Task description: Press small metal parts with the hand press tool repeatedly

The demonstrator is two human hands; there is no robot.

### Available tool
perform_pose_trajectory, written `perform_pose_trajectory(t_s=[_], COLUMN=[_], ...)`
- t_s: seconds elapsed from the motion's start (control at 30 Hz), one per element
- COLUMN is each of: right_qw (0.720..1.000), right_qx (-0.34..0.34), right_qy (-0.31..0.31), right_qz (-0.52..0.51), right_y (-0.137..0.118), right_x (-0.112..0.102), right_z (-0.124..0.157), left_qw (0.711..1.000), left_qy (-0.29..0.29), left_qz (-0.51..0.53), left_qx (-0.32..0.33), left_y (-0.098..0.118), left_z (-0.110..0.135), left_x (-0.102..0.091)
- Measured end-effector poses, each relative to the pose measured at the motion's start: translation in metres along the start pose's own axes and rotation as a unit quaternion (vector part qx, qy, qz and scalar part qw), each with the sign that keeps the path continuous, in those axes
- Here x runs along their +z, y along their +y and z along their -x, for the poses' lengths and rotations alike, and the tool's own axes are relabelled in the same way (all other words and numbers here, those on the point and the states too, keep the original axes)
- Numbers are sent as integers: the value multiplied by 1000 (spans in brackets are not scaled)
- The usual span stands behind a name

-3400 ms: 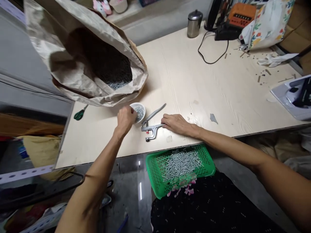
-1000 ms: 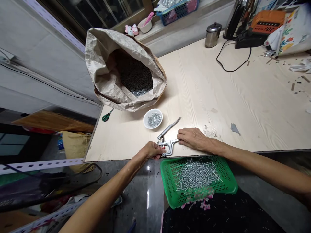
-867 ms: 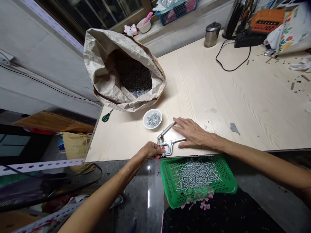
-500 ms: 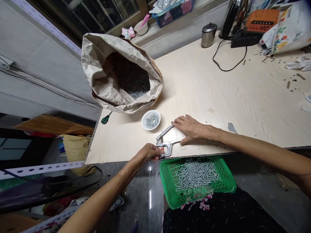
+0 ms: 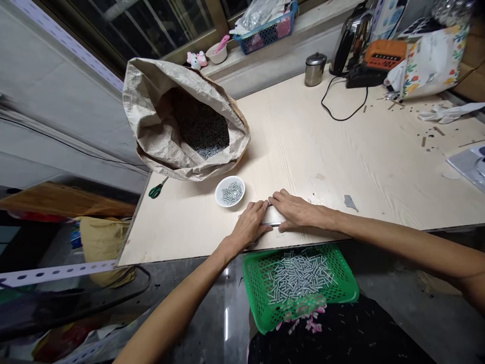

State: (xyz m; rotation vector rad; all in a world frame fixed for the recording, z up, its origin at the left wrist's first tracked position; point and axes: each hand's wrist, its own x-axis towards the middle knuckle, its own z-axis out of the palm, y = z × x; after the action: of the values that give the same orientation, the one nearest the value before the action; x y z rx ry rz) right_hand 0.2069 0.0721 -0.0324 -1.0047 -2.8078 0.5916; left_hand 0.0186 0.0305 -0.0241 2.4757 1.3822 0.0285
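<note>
Your left hand (image 5: 249, 222) has shifted from nose of pliers (image 5: 273, 224) to clasp their handles; right hand (image 5: 292, 208) grips handle ends, so squeeze now looks two-handed. Pliers lie near front edge of table (image 5: 310, 136), nose hidden; white bowl (image 5: 218, 195) behind, green basket (image 5: 254, 303) below edge.

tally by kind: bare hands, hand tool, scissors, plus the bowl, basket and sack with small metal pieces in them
Hands (left hand, right hand): 2
Metal hand tool, partly hidden: 1
Green-handled scissors: 1
White bowl: 1
Green basket: 1
Open sack: 1
Total: 7
</note>
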Motion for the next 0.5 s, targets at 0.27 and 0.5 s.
perform_pose_trajectory(t_s=[0.27,0.5], right_qw=[999,999], right_qx=[-12,-3], right_qy=[30,8], right_qz=[16,31], right_y=[3,25], right_x=[10,2], right_z=[-2,-8], left_qw=[998,990], left_qy=[28,123], left_qz=[7,-9], left_qx=[-53,-61], left_y=[0,16], left_z=[-10,9], left_x=[4,30])
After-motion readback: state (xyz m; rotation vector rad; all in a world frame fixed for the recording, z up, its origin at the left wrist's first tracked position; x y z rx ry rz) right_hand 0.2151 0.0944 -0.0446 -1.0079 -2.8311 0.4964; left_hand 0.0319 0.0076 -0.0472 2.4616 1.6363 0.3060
